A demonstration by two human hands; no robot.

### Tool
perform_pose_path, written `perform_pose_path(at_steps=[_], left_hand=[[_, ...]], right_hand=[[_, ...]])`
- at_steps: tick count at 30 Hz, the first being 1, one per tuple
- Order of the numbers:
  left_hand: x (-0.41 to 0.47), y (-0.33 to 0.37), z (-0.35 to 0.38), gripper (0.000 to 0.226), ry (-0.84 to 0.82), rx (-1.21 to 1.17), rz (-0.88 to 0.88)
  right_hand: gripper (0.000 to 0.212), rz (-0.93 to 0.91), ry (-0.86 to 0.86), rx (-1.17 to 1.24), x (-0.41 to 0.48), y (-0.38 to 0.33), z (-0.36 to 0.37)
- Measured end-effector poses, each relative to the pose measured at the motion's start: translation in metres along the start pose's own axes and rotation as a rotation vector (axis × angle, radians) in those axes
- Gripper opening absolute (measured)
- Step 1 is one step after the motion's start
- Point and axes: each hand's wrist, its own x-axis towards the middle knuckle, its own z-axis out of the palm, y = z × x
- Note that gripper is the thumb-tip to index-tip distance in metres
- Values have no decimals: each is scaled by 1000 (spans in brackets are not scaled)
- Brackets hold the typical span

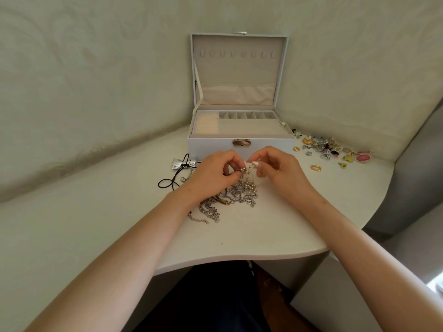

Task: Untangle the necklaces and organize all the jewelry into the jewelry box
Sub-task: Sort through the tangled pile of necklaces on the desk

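Observation:
A tangle of silver, gold and pearl necklaces (230,200) lies on the white table (263,231) just in front of the open white jewelry box (215,146). My left hand (215,171) pinches a beaded part at the top of the tangle. My right hand (278,168) pinches a thin strand of it close by, fingertips nearly meeting the left ones. The box lid stands upright with a row of hooks; its tray shows ring rolls at the left and small compartments at the back.
A silver bow pendant on a black cord (183,164) lies left of the hands. A pile of earrings, rings and brooches (330,149) spreads to the right of the box. The table's curved front edge runs below my forearms; walls close in behind.

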Motion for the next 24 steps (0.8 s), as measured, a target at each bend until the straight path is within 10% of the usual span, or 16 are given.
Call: perform_pose_path(at_steps=[24], left_hand=[[2,-1,1,7,63,10,-9]], right_hand=[[15,91,29,19,0,-1,1]])
